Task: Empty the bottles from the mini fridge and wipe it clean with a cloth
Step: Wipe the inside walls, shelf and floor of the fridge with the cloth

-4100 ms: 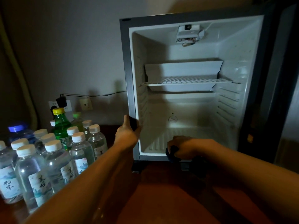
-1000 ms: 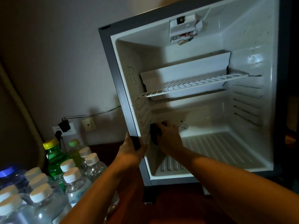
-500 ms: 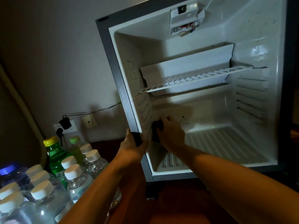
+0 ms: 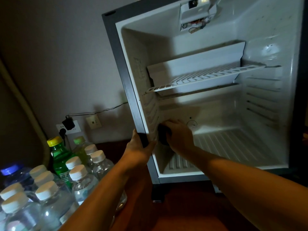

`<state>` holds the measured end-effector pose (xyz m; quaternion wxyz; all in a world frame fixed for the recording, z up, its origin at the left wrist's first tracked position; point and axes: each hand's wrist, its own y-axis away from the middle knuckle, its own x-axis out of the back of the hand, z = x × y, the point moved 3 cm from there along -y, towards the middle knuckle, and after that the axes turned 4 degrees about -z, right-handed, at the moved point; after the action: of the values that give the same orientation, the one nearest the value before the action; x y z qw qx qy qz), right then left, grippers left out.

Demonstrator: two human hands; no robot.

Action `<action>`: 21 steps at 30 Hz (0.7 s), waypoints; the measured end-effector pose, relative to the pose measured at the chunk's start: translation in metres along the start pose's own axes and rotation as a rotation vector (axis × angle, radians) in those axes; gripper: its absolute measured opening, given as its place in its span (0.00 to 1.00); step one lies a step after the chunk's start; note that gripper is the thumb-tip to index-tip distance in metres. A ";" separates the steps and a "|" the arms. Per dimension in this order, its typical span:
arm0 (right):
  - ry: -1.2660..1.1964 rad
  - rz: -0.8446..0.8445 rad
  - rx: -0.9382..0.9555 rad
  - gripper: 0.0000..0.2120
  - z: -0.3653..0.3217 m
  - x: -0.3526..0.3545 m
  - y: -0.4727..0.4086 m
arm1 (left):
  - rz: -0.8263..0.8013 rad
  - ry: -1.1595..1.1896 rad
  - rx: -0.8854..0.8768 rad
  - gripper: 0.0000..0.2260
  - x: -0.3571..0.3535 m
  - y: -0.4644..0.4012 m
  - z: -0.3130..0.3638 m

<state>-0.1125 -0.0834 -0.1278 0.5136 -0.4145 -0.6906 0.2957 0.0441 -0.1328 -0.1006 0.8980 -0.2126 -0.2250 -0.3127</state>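
Dim room, likely a hotel room or bedroom. Mini fridge (image 4: 208, 97) is standing open on a reddish wooden surface (image 4: 183, 214) against a plain wall (image 4: 58, 55). Wall sockets (image 4: 69, 126) are holding plugs; many water bottles (image 4: 50, 194) are crowding alongside.

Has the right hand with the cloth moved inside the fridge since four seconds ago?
Yes. The right hand has gone from the front lip of the fridge floor up and back to the lower left inner wall, pressing the dark cloth there.

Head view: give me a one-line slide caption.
Left hand grips the emptied mini fridge's frame while right hand presses a dark cloth inside.
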 end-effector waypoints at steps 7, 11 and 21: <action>-0.063 -0.112 -0.177 0.08 0.007 -0.004 -0.025 | 0.001 -0.053 -0.016 0.17 0.001 0.000 0.000; -0.119 -0.117 -0.150 0.08 0.012 -0.009 -0.028 | -0.003 -0.042 -0.023 0.18 0.001 -0.001 -0.001; -0.300 -0.066 -0.022 0.12 -0.020 0.017 -0.008 | -0.093 -0.297 -0.033 0.19 -0.001 -0.002 0.006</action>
<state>-0.0973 -0.0724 -0.1071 0.4097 -0.3481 -0.7760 0.3298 0.0411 -0.1307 -0.0960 0.8357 -0.2607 -0.3598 -0.3228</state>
